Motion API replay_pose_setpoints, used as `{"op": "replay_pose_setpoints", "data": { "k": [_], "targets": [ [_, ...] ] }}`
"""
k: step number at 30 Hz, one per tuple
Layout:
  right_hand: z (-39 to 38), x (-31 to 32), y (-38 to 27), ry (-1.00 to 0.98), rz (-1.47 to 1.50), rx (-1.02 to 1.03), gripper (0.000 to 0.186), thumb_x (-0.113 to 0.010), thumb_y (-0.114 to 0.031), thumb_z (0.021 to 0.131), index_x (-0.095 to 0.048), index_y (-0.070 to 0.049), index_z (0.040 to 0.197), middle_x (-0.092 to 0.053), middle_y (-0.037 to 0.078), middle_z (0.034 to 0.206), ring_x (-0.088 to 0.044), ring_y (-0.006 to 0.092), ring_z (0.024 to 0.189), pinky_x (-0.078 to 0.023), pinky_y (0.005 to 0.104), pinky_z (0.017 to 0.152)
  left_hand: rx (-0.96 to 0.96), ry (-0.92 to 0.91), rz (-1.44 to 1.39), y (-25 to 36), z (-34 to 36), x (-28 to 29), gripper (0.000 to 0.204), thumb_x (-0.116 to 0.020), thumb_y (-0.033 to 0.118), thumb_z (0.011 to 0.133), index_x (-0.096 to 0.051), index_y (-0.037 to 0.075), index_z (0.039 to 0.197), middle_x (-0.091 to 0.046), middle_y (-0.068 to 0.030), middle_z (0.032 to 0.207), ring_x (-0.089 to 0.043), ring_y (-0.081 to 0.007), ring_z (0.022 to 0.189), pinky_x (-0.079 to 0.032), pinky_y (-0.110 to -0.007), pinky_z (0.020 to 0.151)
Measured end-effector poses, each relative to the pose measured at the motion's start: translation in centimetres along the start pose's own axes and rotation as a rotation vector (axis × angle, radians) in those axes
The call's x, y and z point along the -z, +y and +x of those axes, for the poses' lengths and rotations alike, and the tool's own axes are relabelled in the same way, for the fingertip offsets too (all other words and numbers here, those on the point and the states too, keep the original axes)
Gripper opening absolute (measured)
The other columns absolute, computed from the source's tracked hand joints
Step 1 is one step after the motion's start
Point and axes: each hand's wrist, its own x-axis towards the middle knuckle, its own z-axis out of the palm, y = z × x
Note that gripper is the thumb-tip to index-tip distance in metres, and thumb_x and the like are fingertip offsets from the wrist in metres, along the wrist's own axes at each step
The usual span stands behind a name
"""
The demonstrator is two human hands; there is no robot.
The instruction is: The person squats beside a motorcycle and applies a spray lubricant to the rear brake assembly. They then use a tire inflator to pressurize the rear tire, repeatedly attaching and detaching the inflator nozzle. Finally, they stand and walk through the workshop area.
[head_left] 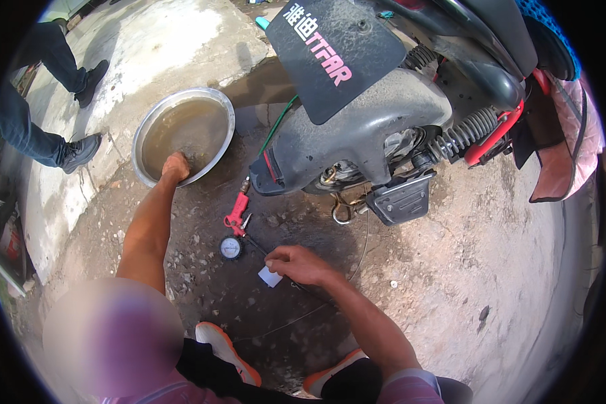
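Observation:
My left hand reaches over the near rim of a round metal basin. Its fingers dip into the murky brown water and are hidden there. Lower down, my right hand is closed in a pinch on a small flat white piece, whose material I cannot make out. Just beyond it on the wet ground lies a red tyre inflator gun with a round dial gauge. A dark hose runs from the gun toward my right hand.
A dusty scooter with a black mud flap fills the upper right. Its black footrest juts toward me. A green hose passes beside the basin. Another person's legs stand at the left. My shoes are below.

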Motion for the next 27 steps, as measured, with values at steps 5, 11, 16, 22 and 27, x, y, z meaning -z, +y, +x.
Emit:
{"op": "replay_pose_setpoints", "data": {
  "k": [5,11,16,22,27],
  "targets": [
    [1.0,-0.1,1.9,0.006,0.108,0.034,0.037,-0.066,-0.029,0.097,-0.067,-0.002,0.121,-0.072,0.005,0.103,-0.065,0.0125,0.087,-0.052,0.0299,0.077,-0.295,0.043,-0.111,-1.3,1.3,-0.3,0.026,-0.055,0.008,0.085,-0.072,0.007,0.105,-0.073,-0.0207,0.100,-0.071,-0.0361,0.097,-0.055,-0.045,0.086],
    [1.4,0.5,0.5,0.065,0.277,0.077,0.031,-0.067,-0.027,0.096,-0.068,-0.006,0.118,-0.071,0.002,0.100,-0.064,0.0089,0.085,-0.051,0.0263,0.075,-0.415,-0.121,-0.324,1.8,-2.2,7.7,0.015,-0.063,0.002,0.084,-0.068,0.002,0.099,-0.070,-0.0146,0.081,-0.069,-0.0256,0.079,-0.052,-0.039,0.071],
    [1.9,-0.5,-2.6,0.167,0.450,0.054,0.033,-0.067,-0.033,0.097,-0.067,-0.007,0.119,-0.071,0.001,0.098,-0.063,0.0088,0.084,-0.052,0.0266,0.075,-0.610,-0.335,-0.375,8.8,-13.1,13.5,0.012,-0.070,-0.001,0.083,-0.061,-0.001,0.090,-0.063,-0.0069,0.072,-0.061,-0.0136,0.069,-0.049,-0.033,0.062],
    [1.8,-1.5,-3.8,0.216,0.719,0.102,0.031,-0.069,-0.037,0.097,-0.067,-0.009,0.110,-0.070,0.001,0.094,-0.063,0.0077,0.077,-0.052,0.0245,0.070,-0.815,-0.464,-0.623,14.7,-23.9,10.5,0.013,-0.072,0.003,0.085,-0.068,0.005,0.097,-0.066,-0.0049,0.082,-0.064,-0.0144,0.075,-0.052,-0.032,0.067],
    [0.9,0.1,-1.7,0.263,0.834,0.156,0.023,-0.070,-0.032,0.097,-0.067,-0.011,0.106,-0.070,0.000,0.092,-0.062,0.0061,0.076,-0.050,0.0235,0.068,-0.921,-0.367,-0.520,17.8,-26.5,10.3,0.013,-0.070,0.005,0.086,-0.069,0.005,0.099,-0.067,-0.0094,0.088,-0.067,-0.0219,0.079,-0.054,-0.035,0.070]
  ]
}}
